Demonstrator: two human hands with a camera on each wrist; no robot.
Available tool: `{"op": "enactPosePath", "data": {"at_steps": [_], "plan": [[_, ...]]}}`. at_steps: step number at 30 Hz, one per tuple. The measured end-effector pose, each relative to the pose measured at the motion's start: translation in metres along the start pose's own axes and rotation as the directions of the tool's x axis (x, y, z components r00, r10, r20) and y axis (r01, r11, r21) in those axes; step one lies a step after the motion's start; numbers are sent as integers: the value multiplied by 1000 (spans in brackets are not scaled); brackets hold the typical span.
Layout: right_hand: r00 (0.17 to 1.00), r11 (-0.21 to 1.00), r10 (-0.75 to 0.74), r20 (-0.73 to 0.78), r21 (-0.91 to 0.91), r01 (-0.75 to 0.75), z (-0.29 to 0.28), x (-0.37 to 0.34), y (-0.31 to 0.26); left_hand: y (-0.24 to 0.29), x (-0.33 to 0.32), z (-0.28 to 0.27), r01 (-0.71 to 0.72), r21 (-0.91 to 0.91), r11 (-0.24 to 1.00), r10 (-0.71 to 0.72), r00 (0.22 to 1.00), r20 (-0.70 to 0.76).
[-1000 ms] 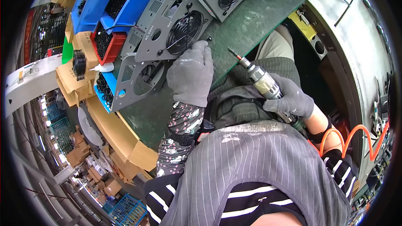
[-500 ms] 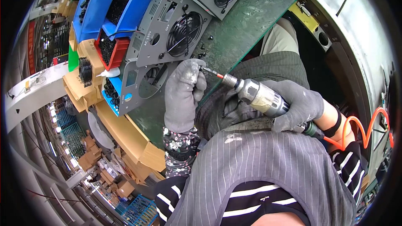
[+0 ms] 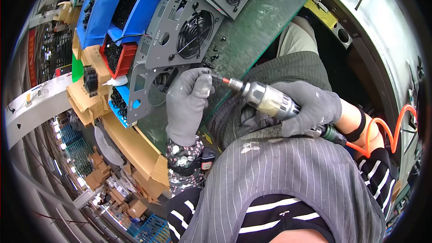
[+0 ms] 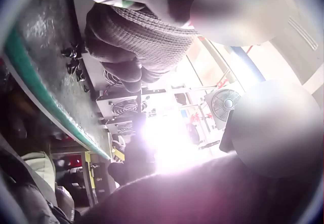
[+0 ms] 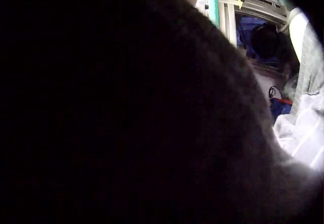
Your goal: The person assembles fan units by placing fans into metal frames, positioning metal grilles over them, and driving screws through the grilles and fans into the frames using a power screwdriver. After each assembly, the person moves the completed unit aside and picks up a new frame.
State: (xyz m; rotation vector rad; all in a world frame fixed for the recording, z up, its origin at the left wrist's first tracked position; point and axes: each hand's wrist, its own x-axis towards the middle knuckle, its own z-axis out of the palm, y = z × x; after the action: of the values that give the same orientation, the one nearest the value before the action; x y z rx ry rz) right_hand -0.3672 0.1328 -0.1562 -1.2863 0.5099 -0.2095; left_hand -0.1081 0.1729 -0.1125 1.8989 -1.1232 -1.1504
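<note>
My gloved right hand (image 3: 312,108) grips a pneumatic screwdriver (image 3: 265,99) around its body, its bit pointing left. At the bit's tip, my gloved left hand (image 3: 185,105) has its thumb and fingers curled, pinching a small black screw that the glove mostly hides. In the left wrist view the left hand (image 4: 131,41) shows with bent fingers above the bench. Several loose black screws (image 3: 214,57) lie on the green bench top just beyond the fingers. A grey panel with a fan (image 3: 195,36) stands behind, and another grey panel (image 3: 139,94) leans left of the left hand.
Blue bins (image 3: 141,13) and a red bin (image 3: 123,60) of small black parts stand at the back left, near a white bottle (image 3: 118,81). Cardboard boxes (image 3: 135,139) line the left side. An orange coiled hose (image 3: 382,128) trails right from the screwdriver.
The left hand has drawn back from the bench top toward the body, fingers now curled. The screwdriver has swung left and lower, bringing its bit to the left fingers.
</note>
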Motion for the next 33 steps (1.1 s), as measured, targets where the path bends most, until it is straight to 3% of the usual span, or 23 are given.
{"op": "enactPosePath", "data": {"at_steps": [1, 2, 3, 4, 5, 7, 9, 10, 11, 13, 15, 16, 17, 22, 24, 29, 33], "plan": [[998, 998, 62, -27, 2, -62, 1, 2, -3, 3, -5, -5, 0, 3, 1000, 0, 1000, 3], [991, 992, 122, -54, 5, -122, 2, 5, -4, 4, -10, -11, -238, 230, 944, 255, 966, -48], [991, 993, 121, -58, 5, -121, 1, 8, -2, 7, -13, -18, -432, 449, 782, 499, 866, -38], [991, 996, 79, -105, -30, -83, 1, 13, 2, 15, -16, -27, -501, 495, 709, 606, 793, -65], [988, 996, 37, -147, -69, -48, 2, 17, 7, 26, -19, -35, -556, 543, 629, 701, 708, -88], [988, 996, 23, -152, -87, -37, 4, 22, 10, 60, -16, -46, -487, 776, 402, 790, 613, -25], [988, 994, 2, -153, -107, -19, 4, 27, 11, 78, 6, -57, -583, 751, 309, 843, 534, 67], [989, 994, -1, -147, -112, -16, 5, 28, 13, 88, 10, -55, -531, 674, 514, 712, 702, 11], [988, 998, 11, -155, -66, -22, 7, 29, 14, 95, 16, -55, -529, 675, 514, 714, 701, 5], [986, 999, 23, -165, -22, -27, 7, 32, 16, 104, 33, -59, -392, 721, 572, 427, 893, 146], [990, 995, 77, -117, 65, -69, 7, 36, 15, 100, 59, -58, -474, 713, 517, 485, 848, 212], [990, 995, 78, -117, 64, -71, 7, 37, 18, 111, 64, -55, -320, 745, 586, 198, 947, 251], [992, 994, 63, -111, 94, -53, 8, 38, 22, 116, 67, -53, -153, 783, 603, -108, 957, 271], [996, 969, 54, -68, 244, -36, 9, 41, 17, 105, 75, -52, -148, 714, 684, -70, 961, 267], [989, 976, 131, -71, 185, -117, 8, 41, 8, 104, 76, -51, -143, 699, 700, -73, 960, 270], [994, 972, 102, -42, 215, -91, 9, 51, 20, 105, 76, -53, -89, 608, 789, -141, 936, 321], [992, 982, 109, -66, 161, -97, 7, 43, 13, 97, 74, -48, -99, 624, 775, -94, 959, 269]]}}
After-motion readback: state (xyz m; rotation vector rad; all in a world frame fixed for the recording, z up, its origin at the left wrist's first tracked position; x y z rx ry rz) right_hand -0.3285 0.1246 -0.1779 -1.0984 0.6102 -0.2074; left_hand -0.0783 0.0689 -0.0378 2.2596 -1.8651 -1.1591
